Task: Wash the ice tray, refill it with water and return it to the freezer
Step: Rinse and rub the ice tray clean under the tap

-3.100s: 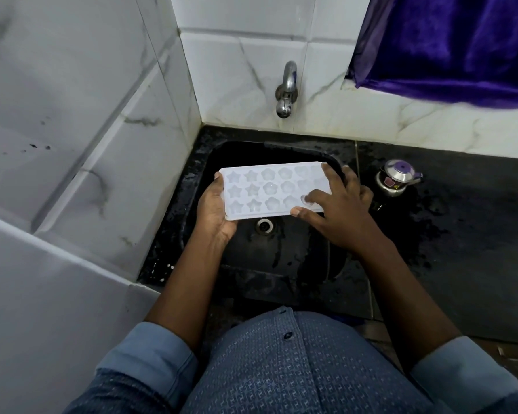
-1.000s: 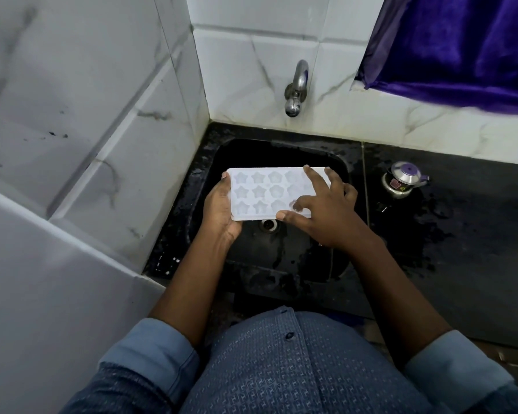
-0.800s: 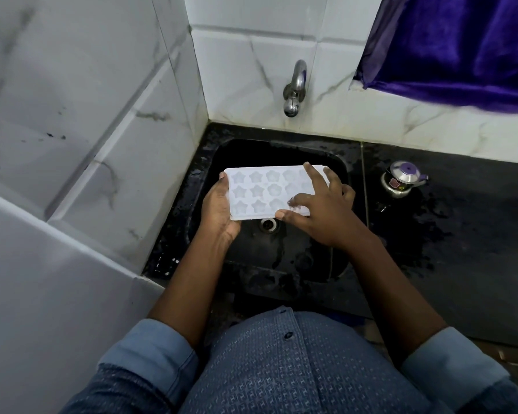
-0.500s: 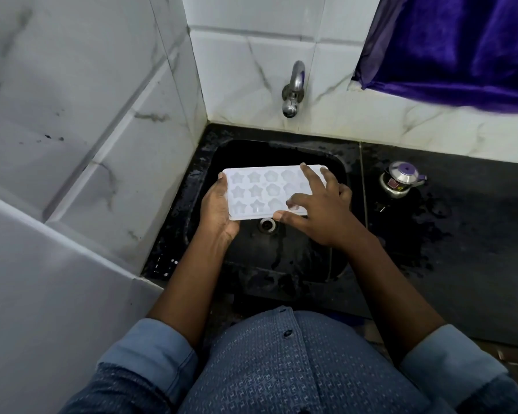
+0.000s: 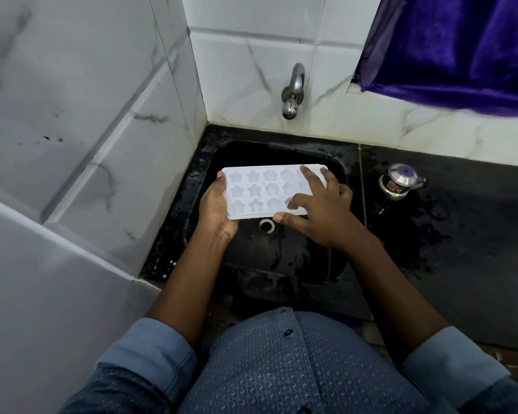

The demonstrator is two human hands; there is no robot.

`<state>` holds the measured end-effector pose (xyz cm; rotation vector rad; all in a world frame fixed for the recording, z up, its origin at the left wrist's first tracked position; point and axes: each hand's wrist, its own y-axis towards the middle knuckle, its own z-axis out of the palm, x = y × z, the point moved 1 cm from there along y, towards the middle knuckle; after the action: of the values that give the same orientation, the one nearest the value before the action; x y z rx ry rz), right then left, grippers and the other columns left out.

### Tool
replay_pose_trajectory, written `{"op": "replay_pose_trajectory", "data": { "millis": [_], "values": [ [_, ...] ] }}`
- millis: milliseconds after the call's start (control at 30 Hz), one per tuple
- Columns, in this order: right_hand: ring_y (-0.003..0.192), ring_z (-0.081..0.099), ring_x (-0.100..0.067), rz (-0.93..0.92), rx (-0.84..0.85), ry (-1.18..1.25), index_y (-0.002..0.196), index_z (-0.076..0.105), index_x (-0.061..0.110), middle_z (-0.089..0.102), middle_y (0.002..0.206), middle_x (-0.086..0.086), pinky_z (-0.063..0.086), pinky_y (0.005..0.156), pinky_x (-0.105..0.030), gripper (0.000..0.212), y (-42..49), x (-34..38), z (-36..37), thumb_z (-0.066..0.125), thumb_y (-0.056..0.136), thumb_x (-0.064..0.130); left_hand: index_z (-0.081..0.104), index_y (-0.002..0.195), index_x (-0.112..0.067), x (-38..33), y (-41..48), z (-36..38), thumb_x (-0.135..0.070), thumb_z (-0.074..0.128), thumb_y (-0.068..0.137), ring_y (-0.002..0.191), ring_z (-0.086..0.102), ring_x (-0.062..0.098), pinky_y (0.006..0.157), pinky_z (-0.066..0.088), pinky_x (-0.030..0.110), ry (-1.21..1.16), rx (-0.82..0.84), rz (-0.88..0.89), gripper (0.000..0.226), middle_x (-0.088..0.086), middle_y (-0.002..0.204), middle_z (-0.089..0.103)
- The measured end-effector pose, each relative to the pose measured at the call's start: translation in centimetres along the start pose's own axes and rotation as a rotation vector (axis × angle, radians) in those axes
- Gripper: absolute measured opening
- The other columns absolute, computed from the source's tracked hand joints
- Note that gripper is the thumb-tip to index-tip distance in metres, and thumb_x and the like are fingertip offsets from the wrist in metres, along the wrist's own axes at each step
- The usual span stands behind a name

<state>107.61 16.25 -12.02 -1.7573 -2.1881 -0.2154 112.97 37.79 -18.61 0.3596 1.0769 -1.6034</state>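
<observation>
At the bottom of the frame a blue patterned shirt [image 5: 281, 363] fills the foreground, its rolled sleeves cut off by the lower corners. Just above, mid-frame, the left hand [image 5: 216, 207] grips the left short end of the white ice tray [image 5: 260, 189]: the thumb lies along the edge and the fingers are hidden beneath. The right hand [image 5: 320, 213] lies loosely open on the tray's right part, fingers spread over the top, index finger bent with its tip in a cell and thumb along the near edge. It covers that end, so only 3 rows of star and flower cells show. Whether they hold water is hard to tell. The tray is held level above the wet black sink [image 5: 281, 264], over the drain [image 5: 266, 226]. Right of centre a small steel pot [image 5: 399, 182] stands on the dark counter [image 5: 476, 234]. Farther up, a closed-looking tap [image 5: 293, 91] juts from the tiled wall, and a purple cloth [image 5: 461, 49] is cropped by the upper right corner.
</observation>
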Motion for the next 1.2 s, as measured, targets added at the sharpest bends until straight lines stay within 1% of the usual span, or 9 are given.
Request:
{"op": "replay_pose_trajectory", "data": {
  "millis": [100,200,367,433,500,600,900,1133,1200],
  "values": [
    [0.159,-0.013,-0.026,-0.014,-0.005,-0.013,0.116,0.07,0.039,0.003,0.176,0.002,-0.003,0.12,-0.055,0.07,0.0,0.3,-0.2,0.038,0.082,0.092,0.066,0.135,-0.004,0.0,-0.1,0.1,-0.048,0.047,0.111,0.114,0.074,0.042,0.094,0.06,0.06,-0.003,-0.003,-0.003,0.055,0.02,0.126,0.076],
    [0.159,-0.014,-0.026,0.012,-0.011,-0.025,0.119,0.07,0.039,0.002,0.176,0.001,-0.004,0.12,-0.054,0.061,-0.1,0.2,-0.3,0.044,0.088,0.085,0.067,0.134,-0.004,-0.2,-0.1,0.1,-0.048,0.047,0.111,0.111,0.075,0.04,0.087,0.062,0.056,-0.005,-0.003,-0.005,0.053,0.02,0.124,0.077],
    [0.159,-0.015,-0.025,-0.025,-0.05,0.015,0.105,0.068,0.036,-0.006,0.176,0.003,-0.004,0.12,-0.052,0.052,-0.1,0.7,-0.3,0.051,0.088,0.082,0.065,0.138,-0.002,0.0,-0.2,0.0,-0.048,0.049,0.11,0.116,0.073,0.044,0.091,0.06,0.06,-0.01,0.015,-0.015,0.056,0.022,0.127,0.074],
    [0.159,-0.014,-0.026,-0.052,-0.076,0.025,0.108,0.065,0.037,-0.009,0.176,0.003,-0.001,0.12,-0.054,0.052,-0.1,1.0,-0.1,0.052,0.086,0.082,0.065,0.137,-0.002,0.1,-0.3,0.1,-0.048,0.048,0.11,0.114,0.073,0.043,0.087,0.062,0.058,-0.013,0.016,-0.016,0.056,0.023,0.127,0.075],
    [0.159,-0.013,-0.029,-0.083,-0.038,0.0,0.116,0.065,0.039,-0.011,0.175,0.003,0.003,0.12,-0.056,0.057,0.1,1.6,0.2,0.05,0.084,0.084,0.065,0.137,-0.002,0.1,-0.3,0.2,-0.048,0.047,0.111,0.112,0.075,0.041,0.083,0.063,0.054,-0.017,0.019,-0.016,0.056,0.022,0.126,0.075],
    [0.159,-0.013,-0.032,-0.071,0.003,-0.059,0.129,0.065,0.043,-0.013,0.175,0.001,0.003,0.121,-0.058,0.062,0.3,2.1,0.7,0.049,0.086,0.084,0.065,0.137,-0.002,0.1,-0.3,0.3,-0.048,0.046,0.111,0.113,0.074,0.041,0.085,0.063,0.053,-0.023,0.019,-0.025,0.056,0.022,0.128,0.074],
    [0.159,-0.012,-0.034,-0.051,-0.012,-0.067,0.122,0.069,0.039,-0.009,0.176,-0.001,0.004,0.121,-0.059,0.059,0.7,2.6,1.3,0.045,0.09,0.083,0.067,0.134,-0.003,0.2,0.2,0.1,-0.049,0.048,0.11,0.109,0.076,0.04,0.077,0.064,0.052,-0.021,0.002,-0.028,0.055,0.021,0.124,0.076],
    [0.159,-0.012,-0.033,-0.057,0.001,-0.08,0.12,0.069,0.038,-0.006,0.176,-0.001,0.003,0.12,-0.059,0.061,1.2,2.6,1.6,0.045,0.089,0.084,0.063,0.141,-0.004,0.5,0.9,0.0,-0.052,0.047,0.109,0.119,0.072,0.044,0.088,0.062,0.057,-0.019,0.007,-0.041,0.06,0.024,0.132,0.072],
    [0.159,-0.011,-0.035,-0.054,-0.013,-0.088,0.122,0.069,0.037,-0.004,0.176,-0.002,0.004,0.12,-0.06,0.061,1.3,2.6,1.8,0.046,0.089,0.083,0.063,0.141,-0.004,0.3,1.2,-0.1,-0.052,0.048,0.109,0.118,0.072,0.043,0.087,0.063,0.056,-0.025,0.006,-0.038,0.06,0.023,0.132,0.072]
  ]
}}
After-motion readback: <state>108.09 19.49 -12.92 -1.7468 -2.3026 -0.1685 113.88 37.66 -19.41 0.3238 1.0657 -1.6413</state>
